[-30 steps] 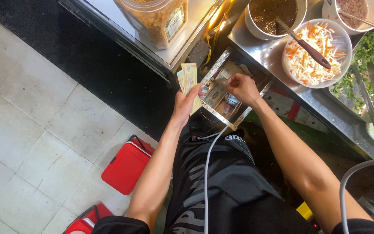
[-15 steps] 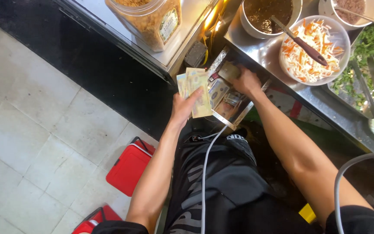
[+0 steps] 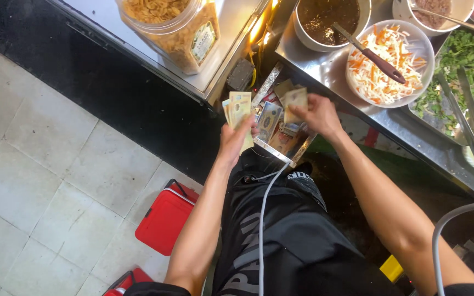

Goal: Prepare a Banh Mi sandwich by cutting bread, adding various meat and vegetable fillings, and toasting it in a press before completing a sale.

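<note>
Steel counter (image 3: 325, 66), tiled floor (image 3: 56, 164) – paper banknotes (image 3: 238, 107) fanned in closed left hand (image 3: 236, 137); one note (image 3: 295, 100) pinched by right hand (image 3: 319, 115) above drawer (image 3: 281, 140).

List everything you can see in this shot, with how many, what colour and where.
banknotes: a fanned stack, pale yellow-green, in the left hand
banknote: one, pale, pinched in the right hand
cash drawer: one, metal, open under the counter, more notes inside
plastic jar: one, clear, filled with golden fried bits, on the left counter
sauce pot: one, metal, dark contents, top centre
bowl of shredded vegetables: one, white and orange, with a dark-handled spoon
bowl: one, brownish contents, top right
herb tray: one, green leaves, right edge
tongs: one pair, metal, on the tray
stools: two, red, on the tiled floor
cable: one, grey, over the black clothing
left hand: one, holding the stack
right hand: one, over the drawer
</note>
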